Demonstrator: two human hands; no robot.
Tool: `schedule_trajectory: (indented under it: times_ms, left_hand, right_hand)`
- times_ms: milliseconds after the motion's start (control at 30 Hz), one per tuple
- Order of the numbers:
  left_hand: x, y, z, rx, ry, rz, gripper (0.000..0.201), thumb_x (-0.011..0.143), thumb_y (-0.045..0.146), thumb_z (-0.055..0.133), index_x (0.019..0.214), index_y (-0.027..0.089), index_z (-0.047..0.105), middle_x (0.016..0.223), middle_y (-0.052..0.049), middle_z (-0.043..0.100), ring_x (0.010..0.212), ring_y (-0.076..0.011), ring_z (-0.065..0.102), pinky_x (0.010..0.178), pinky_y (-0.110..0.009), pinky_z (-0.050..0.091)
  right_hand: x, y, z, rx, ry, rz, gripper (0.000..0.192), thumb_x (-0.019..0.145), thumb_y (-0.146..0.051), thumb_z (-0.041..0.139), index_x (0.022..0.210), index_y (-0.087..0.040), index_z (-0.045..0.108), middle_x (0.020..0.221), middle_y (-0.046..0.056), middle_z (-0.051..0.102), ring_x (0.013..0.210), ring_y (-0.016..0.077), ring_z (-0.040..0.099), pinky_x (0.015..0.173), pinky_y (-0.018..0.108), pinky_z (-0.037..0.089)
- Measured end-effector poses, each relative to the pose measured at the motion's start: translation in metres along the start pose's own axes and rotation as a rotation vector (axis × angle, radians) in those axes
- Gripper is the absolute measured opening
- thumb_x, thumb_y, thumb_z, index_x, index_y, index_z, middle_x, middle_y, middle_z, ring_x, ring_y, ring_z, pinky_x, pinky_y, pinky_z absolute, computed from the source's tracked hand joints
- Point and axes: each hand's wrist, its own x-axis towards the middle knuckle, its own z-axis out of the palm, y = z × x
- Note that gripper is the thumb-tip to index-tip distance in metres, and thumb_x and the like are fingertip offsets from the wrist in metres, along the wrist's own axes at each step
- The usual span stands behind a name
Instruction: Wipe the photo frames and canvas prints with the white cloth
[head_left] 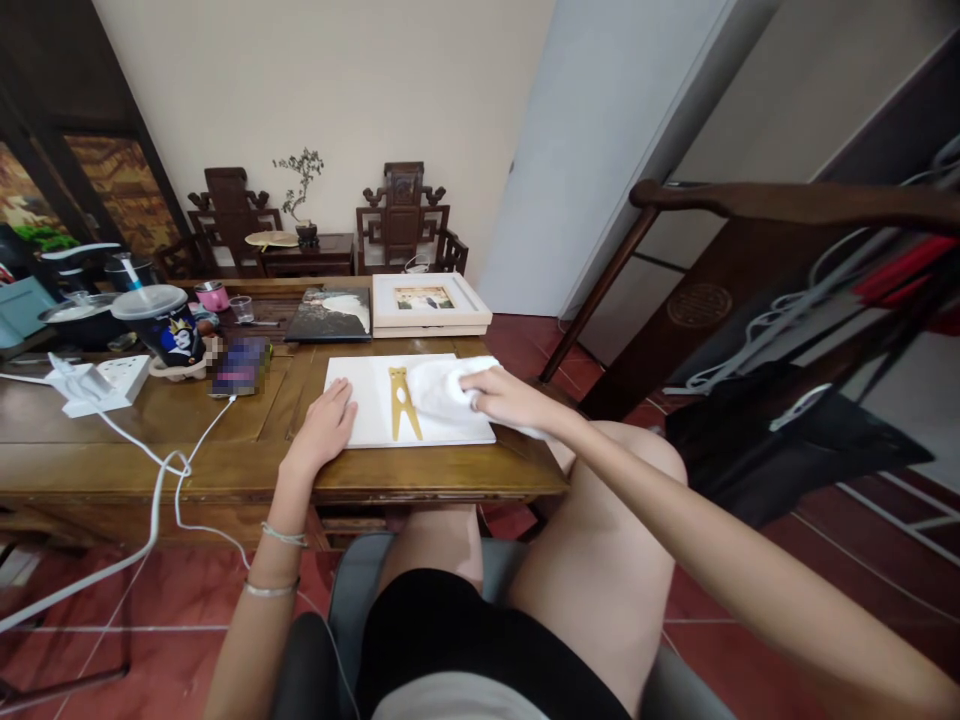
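A white rectangular board or canvas [367, 400] lies flat near the table's front edge. On its middle shows a mustard-yellow shape [406, 405] with a cat-like head and two long legs; whether it is printed or a separate piece, I cannot tell. My left hand [328, 422] rests flat on the board's left edge, fingers stretched out. Bunched in my right hand [510, 397] is a white cloth [446, 392], pressed against the board's right part. The cloth is slightly blurred and covers some of the surface to the right of the yellow shape.
Behind the board sit a white box with a picture [431, 305] and a dark picture panel [330, 315]. To the left are a phone [241, 367] on a cable, a lidded cup [169, 335] and a power strip [116, 385]. A wooden chair [697, 290] stands at right.
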Motion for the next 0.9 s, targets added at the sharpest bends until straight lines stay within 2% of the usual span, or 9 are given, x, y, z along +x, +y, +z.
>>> schedule_trajectory:
  times_ms: [167,267,367,467,600,700,800,900]
  left_hand:
    - [0.000,0.004,-0.004,0.020,-0.033,-0.007,0.049,0.098,0.034,0.033,0.137,0.010,0.051,0.153,-0.017,0.044,0.147,-0.0266,0.034,0.121,-0.045,0.029]
    - [0.000,0.006,-0.006,0.029,-0.048,-0.021,0.051,0.098,0.033,0.032,0.138,0.008,0.051,0.154,-0.018,0.042,0.147,-0.0269,0.033,0.122,-0.045,0.028]
    - [0.000,0.006,-0.006,0.030,-0.053,-0.023,0.052,0.098,0.033,0.031,0.139,0.007,0.050,0.155,-0.018,0.042,0.147,-0.0267,0.033,0.122,-0.044,0.026]
    - [0.000,0.006,-0.005,0.030,-0.054,-0.022,0.053,0.098,0.033,0.032,0.139,0.006,0.050,0.154,-0.019,0.041,0.147,-0.0265,0.033,0.123,-0.043,0.026]
    - [0.000,0.007,-0.005,0.025,-0.049,-0.012,0.053,0.098,0.032,0.032,0.139,0.004,0.049,0.153,-0.020,0.042,0.147,-0.0271,0.033,0.123,-0.044,0.025]
    - [0.000,0.009,-0.005,0.015,-0.038,-0.015,0.052,0.097,0.030,0.033,0.138,0.003,0.050,0.153,-0.021,0.043,0.147,-0.0268,0.034,0.124,-0.042,0.024]
    - [0.000,0.008,-0.004,0.011,-0.033,-0.014,0.052,0.098,0.030,0.033,0.138,0.003,0.050,0.152,-0.021,0.043,0.147,-0.0272,0.034,0.123,-0.043,0.025]
    - [0.000,0.004,-0.002,0.007,-0.024,-0.008,0.051,0.098,0.032,0.033,0.138,0.006,0.050,0.153,-0.020,0.043,0.147,-0.0278,0.034,0.122,-0.046,0.027]
  right_hand:
    - [0.067,0.024,0.006,-0.056,0.189,0.082,0.007,0.057,-0.018,0.040,0.061,-0.022,0.042,0.065,0.002,0.051,0.070,0.0212,0.047,0.069,0.031,0.032]
    - [0.081,0.024,0.013,-0.099,0.245,0.093,0.009,0.059,-0.015,0.040,0.064,-0.022,0.046,0.069,0.006,0.056,0.073,0.0225,0.048,0.071,0.031,0.033]
    - [0.068,0.016,0.016,-0.121,0.206,0.061,0.011,0.061,-0.013,0.040,0.064,-0.022,0.045,0.064,0.005,0.053,0.067,0.0206,0.046,0.069,0.031,0.032]
    - [0.034,0.003,0.014,-0.094,0.133,0.005,0.011,0.062,-0.013,0.039,0.063,-0.022,0.043,0.060,0.002,0.048,0.063,0.0187,0.044,0.066,0.030,0.031]
    - [-0.017,-0.018,0.002,-0.054,-0.044,-0.035,0.009,0.063,-0.013,0.039,0.063,-0.022,0.038,0.060,-0.001,0.044,0.061,0.0159,0.043,0.065,0.030,0.030]
    - [-0.043,-0.030,-0.008,-0.035,-0.178,-0.050,0.010,0.063,-0.013,0.040,0.063,-0.022,0.036,0.061,-0.002,0.043,0.062,0.0147,0.044,0.066,0.029,0.031]
    - [-0.048,-0.029,-0.012,-0.019,-0.211,-0.053,0.009,0.063,-0.013,0.040,0.063,-0.022,0.036,0.063,-0.002,0.042,0.065,0.0150,0.044,0.067,0.029,0.031]
    - [-0.032,-0.016,-0.010,-0.018,-0.150,-0.039,0.009,0.064,-0.015,0.041,0.062,-0.022,0.035,0.062,-0.002,0.042,0.066,0.0157,0.044,0.068,0.029,0.032]
